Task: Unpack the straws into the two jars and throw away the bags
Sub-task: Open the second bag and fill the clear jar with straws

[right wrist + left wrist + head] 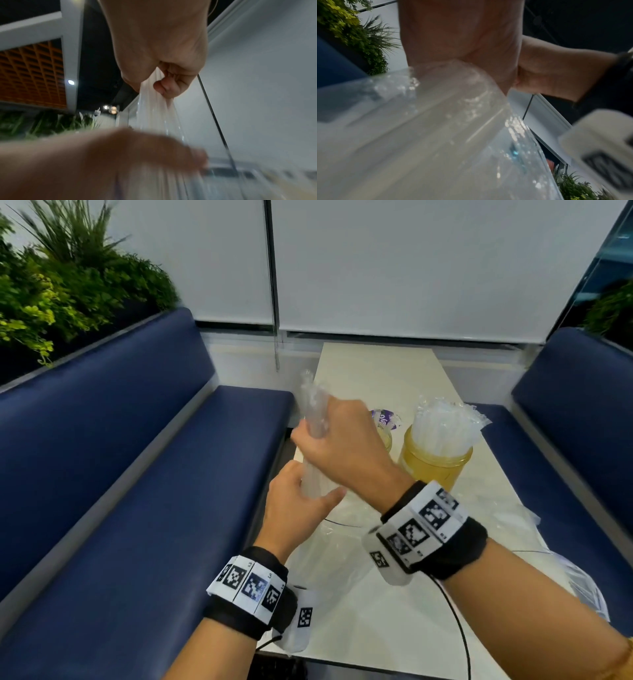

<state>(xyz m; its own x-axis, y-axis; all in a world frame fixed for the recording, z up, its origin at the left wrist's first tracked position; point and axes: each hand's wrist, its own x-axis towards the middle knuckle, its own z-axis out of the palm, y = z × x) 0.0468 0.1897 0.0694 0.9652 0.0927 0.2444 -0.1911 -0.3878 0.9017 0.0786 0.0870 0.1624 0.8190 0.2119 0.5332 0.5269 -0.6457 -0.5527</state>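
A bundle of clear straws [313,412] in a thin plastic bag is held upright above the table's left edge. My right hand [329,436] grips its upper part, fingers curled round it [164,83]. My left hand [305,494] holds the lower part, thumb sticking out; the bag [436,121] runs under its palm. A yellow jar [435,467] packed with clear straws stands on the table to the right. A second yellow jar [386,440] is mostly hidden behind my right hand, with a purple-printed wrapper [385,419] at its mouth.
Crumpled clear bags [342,546] lie on the pale table [376,364] under my wrists, more plastic [582,583] at its right edge. Blue benches [137,474] flank the table. Plants [68,285] stand behind the left bench. A black cable [459,628] crosses the near table.
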